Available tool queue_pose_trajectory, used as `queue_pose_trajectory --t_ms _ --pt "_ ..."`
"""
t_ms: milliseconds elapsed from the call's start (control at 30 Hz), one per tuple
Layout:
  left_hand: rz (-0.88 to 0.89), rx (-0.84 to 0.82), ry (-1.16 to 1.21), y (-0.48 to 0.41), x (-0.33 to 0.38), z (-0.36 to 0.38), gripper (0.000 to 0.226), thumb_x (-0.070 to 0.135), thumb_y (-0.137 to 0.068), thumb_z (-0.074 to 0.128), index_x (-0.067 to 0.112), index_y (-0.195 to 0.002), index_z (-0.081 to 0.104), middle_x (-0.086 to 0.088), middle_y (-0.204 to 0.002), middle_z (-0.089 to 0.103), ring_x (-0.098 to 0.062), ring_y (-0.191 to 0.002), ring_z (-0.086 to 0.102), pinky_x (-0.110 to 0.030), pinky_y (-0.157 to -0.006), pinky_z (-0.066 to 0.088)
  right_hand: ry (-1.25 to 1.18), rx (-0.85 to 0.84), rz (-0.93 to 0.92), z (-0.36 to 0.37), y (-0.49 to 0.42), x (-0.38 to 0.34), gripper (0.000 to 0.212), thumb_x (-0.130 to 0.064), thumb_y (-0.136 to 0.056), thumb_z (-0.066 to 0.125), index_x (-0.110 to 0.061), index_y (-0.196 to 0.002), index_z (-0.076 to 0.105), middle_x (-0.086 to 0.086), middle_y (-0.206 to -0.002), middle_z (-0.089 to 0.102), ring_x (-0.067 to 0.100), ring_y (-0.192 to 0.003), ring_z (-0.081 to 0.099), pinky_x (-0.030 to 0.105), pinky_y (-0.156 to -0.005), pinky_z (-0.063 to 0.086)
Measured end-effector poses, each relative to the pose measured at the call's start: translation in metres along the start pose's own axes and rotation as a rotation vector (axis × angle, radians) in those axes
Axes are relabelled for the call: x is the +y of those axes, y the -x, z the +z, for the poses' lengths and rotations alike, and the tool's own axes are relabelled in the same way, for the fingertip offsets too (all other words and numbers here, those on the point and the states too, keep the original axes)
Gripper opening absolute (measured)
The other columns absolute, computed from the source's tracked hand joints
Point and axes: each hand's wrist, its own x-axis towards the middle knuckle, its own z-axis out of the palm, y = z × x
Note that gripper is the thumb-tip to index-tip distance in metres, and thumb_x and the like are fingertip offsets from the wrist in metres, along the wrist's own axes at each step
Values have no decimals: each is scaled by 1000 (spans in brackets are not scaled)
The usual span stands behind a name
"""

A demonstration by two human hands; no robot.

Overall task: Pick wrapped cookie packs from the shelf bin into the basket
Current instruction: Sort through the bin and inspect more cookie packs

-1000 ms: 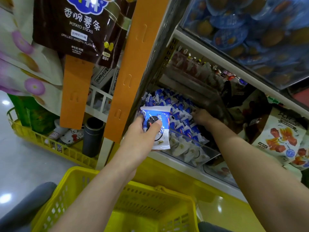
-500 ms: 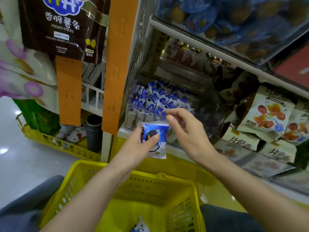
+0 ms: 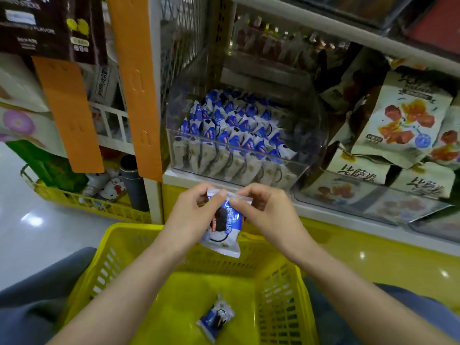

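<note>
Cookie pack [image 3: 225, 227] held above yellow basket [image 3: 117, 247], before clear shelf bin [image 3: 308, 145].

Left hand [image 3: 189, 220] drew the pack [image 3: 224, 230] back from the bin [image 3: 174, 150] to a position over the basket [image 3: 119, 235]. Right hand [image 3: 263, 212] left the bin, where it had reached among the stock, and joined the left, pinching the pack's top seal just beside the left fingers.
</note>
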Motion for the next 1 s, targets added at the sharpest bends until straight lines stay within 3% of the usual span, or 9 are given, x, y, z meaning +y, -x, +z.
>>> queue_pose_trajectory --t_ms 100,200,300,400,600,733,800,867,1000 --pt "-41 10 0 -3 -5 3 26 21 -91 55 -1 -78 55 -25 -76 60 -12 -66 58 -22 -59 45 409 99 -233 -3 2 1 6 -22 -81 69 -19 -78 66 -12 -69 59 4 -69 52 18 -61 40" --pt "-76 -21 28 -3 -5 6 20 23 -91 55 14 -74 60 -5 -72 64 -5 -62 61 -13 -51 45 472 95 -294 -7 4 3 7 -23 -83 67 -15 -82 67 -6 -76 63 8 -74 53 20 -65 41" --pt "-107 -83 28 -1 -2 7 17 26 -88 59 13 -97 62 -5 -86 68 -6 -72 63 -15 -60 47 281 132 -149 -10 5 7 6 -20 -85 64 -18 -79 64 -12 -71 61 2 -70 55 14 -63 41" --pt "-147 -101 70 2 -1 6 31 16 -81 68 10 -109 56 -10 -98 69 -13 -75 66 -24 -63 55 -9 240 68 -18 1 9 14 -13 -89 59 -19 -76 57 -2 -73 63 9 -65 58 24 -61 50" --pt "-55 105 192 -2 0 2 5 8 -85 61 8 -89 65 -3 -78 69 -10 -70 63 -17 -66 55 -413 112 331 -23 7 8 16 2 -89 54 -9 -97 45 8 -75 61 1 -53 62 15 -51 51" --pt "148 161 -39 -1 0 -2 15 12 -89 58 17 -75 61 8 -69 64 4 -63 58 -9 -62 47 -123 -169 378 -14 16 11 47 -4 -84 63 -9 -123 38 12 -111 62 21 -90 65 31 -77 53" --pt "244 139 -224 1 0 -2 17 16 -88 58 22 -73 58 9 -72 63 1 -67 57 -13 -64 44 135 -148 269 -11 17 12 61 -19 -82 68 -17 -133 35 -1 -124 53 13 -110 54 29 -93 46" --pt "289 108 -308 1 -2 0 17 16 -87 60 23 -72 58 8 -70 62 -8 -70 59 -23 -66 46 152 -65 118 -9 17 7 52 -26 -82 67 -24 -128 42 -9 -119 54 2 -108 51 23 -95 43" --pt "318 30 -349 5 -4 2 18 16 -87 61 28 -73 59 9 -70 63 -7 -70 59 -29 -67 47 43 12 -19 -8 16 2 5 -22 -85 64 -22 -90 63 -12 -78 64 -2 -76 59 27 -73 50"
